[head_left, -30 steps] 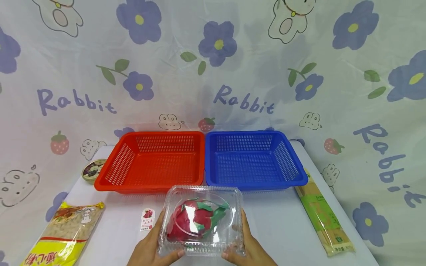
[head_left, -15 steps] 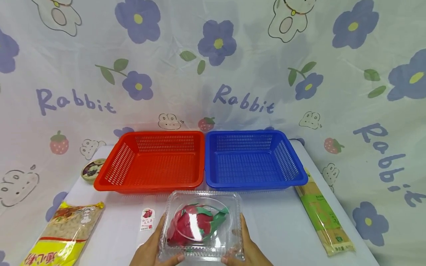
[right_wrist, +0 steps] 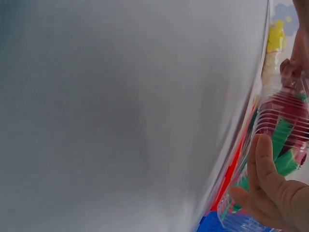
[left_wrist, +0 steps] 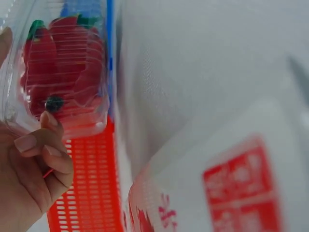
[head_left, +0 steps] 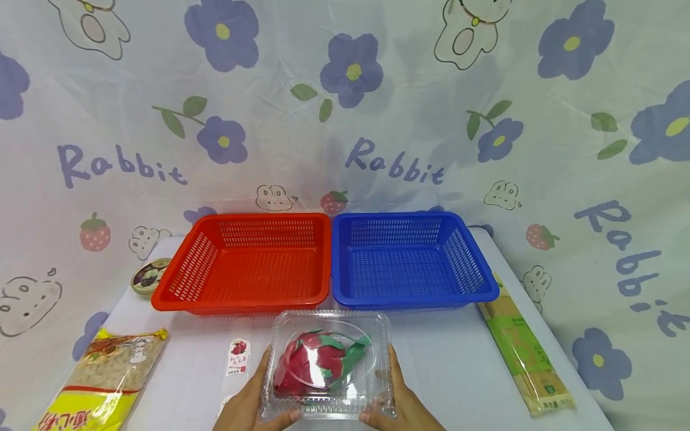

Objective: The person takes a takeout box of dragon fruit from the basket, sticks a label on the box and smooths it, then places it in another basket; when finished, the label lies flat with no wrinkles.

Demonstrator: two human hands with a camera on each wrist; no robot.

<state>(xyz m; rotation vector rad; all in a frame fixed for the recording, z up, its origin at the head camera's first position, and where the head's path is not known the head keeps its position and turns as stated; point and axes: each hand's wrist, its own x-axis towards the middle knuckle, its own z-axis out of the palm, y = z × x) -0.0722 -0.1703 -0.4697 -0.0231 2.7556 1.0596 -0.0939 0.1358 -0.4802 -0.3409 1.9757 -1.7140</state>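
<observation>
Wrists and forearms were cut off at the bottom edge of the head view, so we saw only our left hand (head_left: 245, 408) and right hand (head_left: 405, 406), each curled round a side of the clear clamshell box (head_left: 327, 365), thumbs on its near lip. Inside lay a red and green dragon fruit (head_left: 315, 363), blurred by glare on the lid. The box sat low over the white table (head_left: 447, 359); we could not tell whether it touched. Left of the grip lay a small label (head_left: 239, 356), further left a yellow packet (head_left: 105, 383); right of it, a long green pack (head_left: 523, 350). Beyond stood a red basket (head_left: 245, 263) and blue basket (head_left: 409, 260), then a printed cloth backdrop (head_left: 345, 90). Only the left wrist view showed fingers (left_wrist: 46, 145) under the box.
</observation>
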